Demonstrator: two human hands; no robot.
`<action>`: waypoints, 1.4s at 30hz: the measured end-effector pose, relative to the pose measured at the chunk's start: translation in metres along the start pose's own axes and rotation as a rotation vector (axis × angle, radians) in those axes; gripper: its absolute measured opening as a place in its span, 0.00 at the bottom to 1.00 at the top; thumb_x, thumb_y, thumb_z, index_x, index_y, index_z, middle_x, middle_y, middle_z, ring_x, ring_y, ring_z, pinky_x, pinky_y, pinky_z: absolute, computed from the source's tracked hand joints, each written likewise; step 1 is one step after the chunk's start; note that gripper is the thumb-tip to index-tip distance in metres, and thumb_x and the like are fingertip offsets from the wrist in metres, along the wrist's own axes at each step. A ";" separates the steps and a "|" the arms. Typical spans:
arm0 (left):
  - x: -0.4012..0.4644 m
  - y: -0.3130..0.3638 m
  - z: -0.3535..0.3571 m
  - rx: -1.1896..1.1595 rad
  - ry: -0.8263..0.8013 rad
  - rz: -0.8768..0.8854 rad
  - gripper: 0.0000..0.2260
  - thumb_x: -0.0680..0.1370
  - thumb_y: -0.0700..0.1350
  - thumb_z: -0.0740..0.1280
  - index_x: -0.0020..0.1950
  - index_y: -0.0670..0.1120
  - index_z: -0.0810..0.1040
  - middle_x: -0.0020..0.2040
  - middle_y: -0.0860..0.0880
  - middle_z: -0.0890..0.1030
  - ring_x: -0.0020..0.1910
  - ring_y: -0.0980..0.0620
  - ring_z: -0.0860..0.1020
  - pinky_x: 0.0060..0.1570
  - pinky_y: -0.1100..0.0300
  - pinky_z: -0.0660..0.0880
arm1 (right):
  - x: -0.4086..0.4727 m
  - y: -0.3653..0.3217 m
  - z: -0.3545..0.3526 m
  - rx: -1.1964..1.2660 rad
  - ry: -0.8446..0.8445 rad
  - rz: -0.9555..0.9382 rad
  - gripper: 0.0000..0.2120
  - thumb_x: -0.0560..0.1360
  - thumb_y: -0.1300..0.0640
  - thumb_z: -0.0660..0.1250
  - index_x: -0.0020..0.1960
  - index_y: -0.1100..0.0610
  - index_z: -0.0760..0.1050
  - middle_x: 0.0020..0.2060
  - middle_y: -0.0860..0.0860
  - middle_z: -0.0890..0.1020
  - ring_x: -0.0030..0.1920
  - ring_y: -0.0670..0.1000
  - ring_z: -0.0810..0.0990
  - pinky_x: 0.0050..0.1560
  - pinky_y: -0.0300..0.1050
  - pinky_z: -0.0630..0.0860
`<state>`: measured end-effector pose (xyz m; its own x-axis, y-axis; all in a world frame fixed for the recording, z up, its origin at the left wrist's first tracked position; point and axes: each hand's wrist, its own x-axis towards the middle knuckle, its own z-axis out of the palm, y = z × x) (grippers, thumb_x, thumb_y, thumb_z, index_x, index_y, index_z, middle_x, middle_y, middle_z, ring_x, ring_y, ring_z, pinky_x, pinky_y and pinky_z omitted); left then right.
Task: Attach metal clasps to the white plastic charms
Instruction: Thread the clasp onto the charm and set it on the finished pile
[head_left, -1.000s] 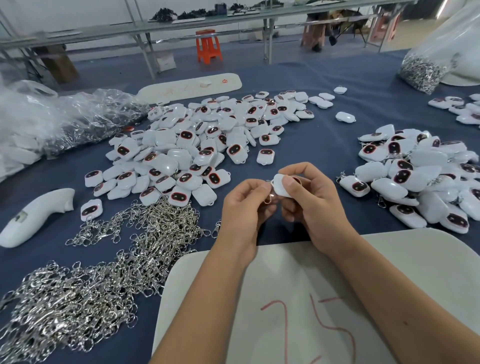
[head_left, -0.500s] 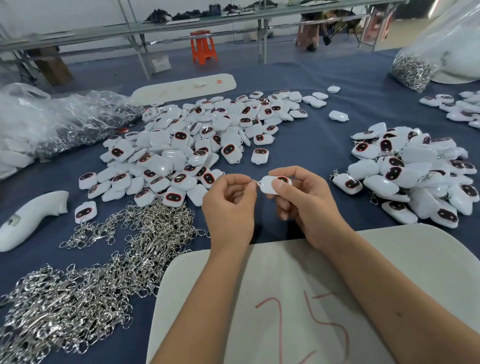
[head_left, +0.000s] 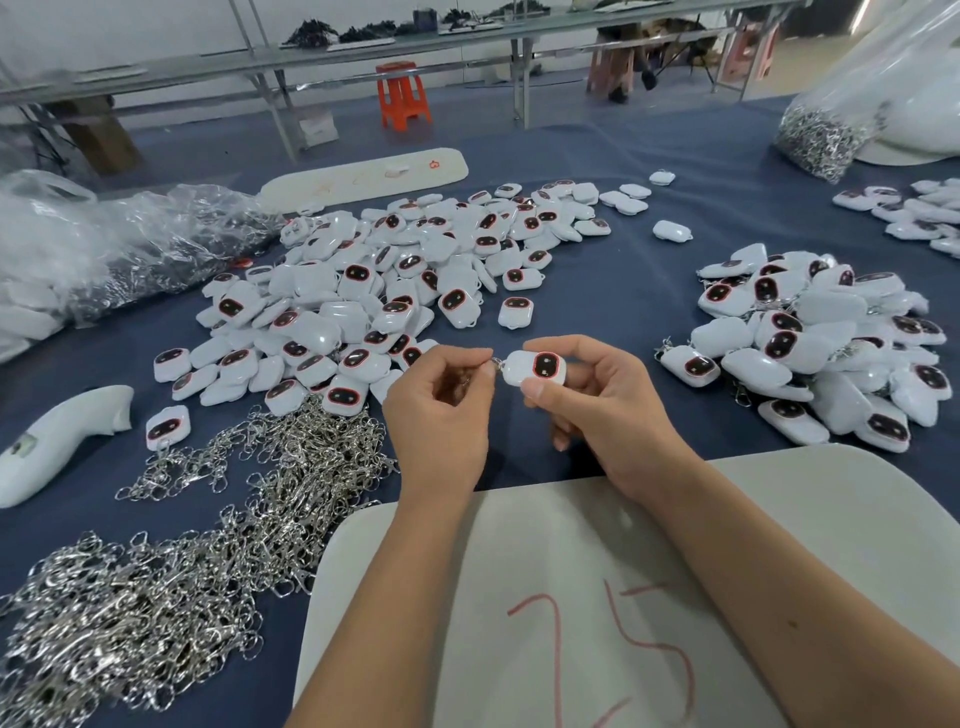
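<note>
My right hand (head_left: 608, 400) pinches a white plastic charm (head_left: 535, 368) with a dark oval face, face up, between thumb and fingers. My left hand (head_left: 441, 415) is closed on a small metal clasp (head_left: 494, 365) that meets the charm's left end; most of the clasp is hidden by the fingers. A large heap of loose charms (head_left: 374, 296) lies beyond my hands to the left. A second pile of charms (head_left: 821, 343) with clasps showing lies to the right. A spread of silver clasps (head_left: 171, 561) covers the near left of the blue table.
A white board (head_left: 779, 519) marked "25" in red lies under my forearms. A white handle-shaped part (head_left: 52, 441) rests at the far left, clear plastic bags (head_left: 104, 244) behind it. A bag of clasps (head_left: 831, 130) stands far right. An orange stool (head_left: 402, 96) stands beyond the table.
The charm has turned in my right hand so its dark face now shows upward. My left hand has shifted slightly left, still at the charm's end. The view dipped a little.
</note>
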<state>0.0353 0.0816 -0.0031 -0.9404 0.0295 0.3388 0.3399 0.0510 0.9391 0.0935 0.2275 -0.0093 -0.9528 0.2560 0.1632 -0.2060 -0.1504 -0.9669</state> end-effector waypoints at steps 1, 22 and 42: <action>0.000 0.001 -0.001 0.074 -0.006 0.041 0.08 0.76 0.35 0.74 0.45 0.48 0.85 0.38 0.52 0.84 0.39 0.54 0.81 0.43 0.62 0.77 | 0.000 0.000 0.000 -0.001 0.008 0.000 0.15 0.73 0.58 0.76 0.59 0.56 0.83 0.36 0.56 0.84 0.28 0.49 0.72 0.29 0.43 0.74; -0.002 0.004 0.000 -0.041 -0.082 -0.139 0.06 0.78 0.34 0.72 0.49 0.44 0.84 0.41 0.49 0.86 0.40 0.55 0.83 0.44 0.64 0.78 | -0.001 0.003 -0.003 0.076 -0.037 -0.065 0.14 0.78 0.61 0.71 0.64 0.57 0.81 0.38 0.57 0.81 0.32 0.50 0.74 0.36 0.45 0.79; 0.002 0.007 -0.004 0.715 -0.201 0.434 0.06 0.74 0.30 0.65 0.42 0.41 0.76 0.41 0.44 0.77 0.42 0.42 0.70 0.43 0.51 0.64 | -0.005 -0.001 0.005 -0.099 0.014 -0.064 0.10 0.80 0.68 0.70 0.61 0.60 0.80 0.37 0.51 0.82 0.30 0.49 0.73 0.32 0.45 0.77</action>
<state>0.0355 0.0778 0.0042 -0.7289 0.3650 0.5792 0.6576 0.6087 0.4439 0.0972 0.2217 -0.0085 -0.9351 0.2757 0.2227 -0.2422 -0.0384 -0.9695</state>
